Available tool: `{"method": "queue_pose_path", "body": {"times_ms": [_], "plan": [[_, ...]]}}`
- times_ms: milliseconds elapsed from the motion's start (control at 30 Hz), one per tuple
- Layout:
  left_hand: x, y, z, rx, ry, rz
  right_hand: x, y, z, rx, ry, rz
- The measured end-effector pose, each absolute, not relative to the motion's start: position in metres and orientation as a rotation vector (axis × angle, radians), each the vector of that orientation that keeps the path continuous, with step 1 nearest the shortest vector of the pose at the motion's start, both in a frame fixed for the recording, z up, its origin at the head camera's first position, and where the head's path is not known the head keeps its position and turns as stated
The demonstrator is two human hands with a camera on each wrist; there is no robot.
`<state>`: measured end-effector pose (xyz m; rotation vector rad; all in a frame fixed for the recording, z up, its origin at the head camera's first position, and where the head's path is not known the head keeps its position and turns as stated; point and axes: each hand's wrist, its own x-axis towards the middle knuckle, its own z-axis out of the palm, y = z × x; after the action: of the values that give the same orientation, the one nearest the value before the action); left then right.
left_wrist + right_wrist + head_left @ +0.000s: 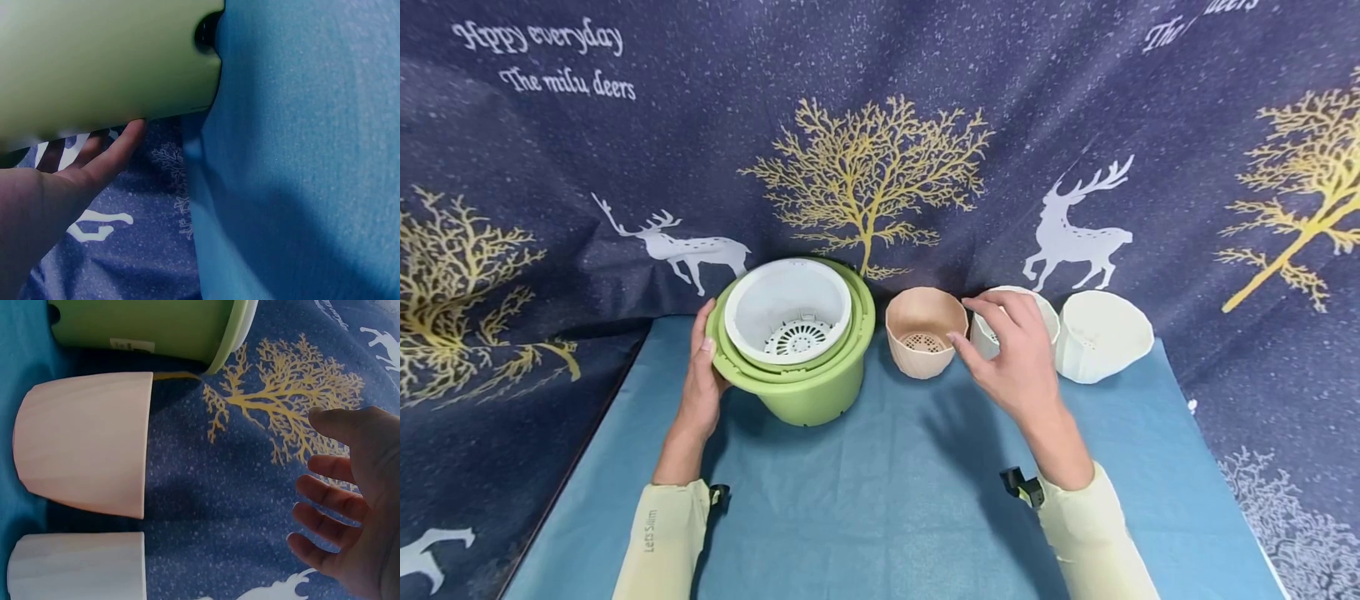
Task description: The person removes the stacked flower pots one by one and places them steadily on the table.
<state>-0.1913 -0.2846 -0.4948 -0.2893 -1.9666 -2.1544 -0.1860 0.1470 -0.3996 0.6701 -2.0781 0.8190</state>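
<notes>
At the left of the table, a green flower pot point(808, 400) has a white slotted-bottom pot point(826, 312) nested in its top. My left hand point(700, 375) lies along the green pot's left side, thumb at the rim. In the left wrist view its fingers point(119, 150) reach out against the green wall. Loosely curved and holding nothing, my right hand point(1018, 354) hovers over a white pot point(1051, 312) and covers part of it. To its left stands a pink-beige pot point(925, 367) with a perforated bottom; the right wrist view shows the fingers beyond the pots' rims.
Another off-white pot point(1105, 337) stands at the right end of the row, close to the white one. A blue cloth point(880, 500) covers the table. Behind the pots hangs a dark blue curtain point(865, 50) printed with deer and golden trees.
</notes>
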Motion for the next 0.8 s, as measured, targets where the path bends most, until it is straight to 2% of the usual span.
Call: {"method": "queue_pose_path", "body": {"times_ms": [800], "plan": [[-0.191,-0.285,-0.493,-0.294,-1.986,-2.128,-0.183,0.116,-0.397,0.778,-2.099,0.877]]}}
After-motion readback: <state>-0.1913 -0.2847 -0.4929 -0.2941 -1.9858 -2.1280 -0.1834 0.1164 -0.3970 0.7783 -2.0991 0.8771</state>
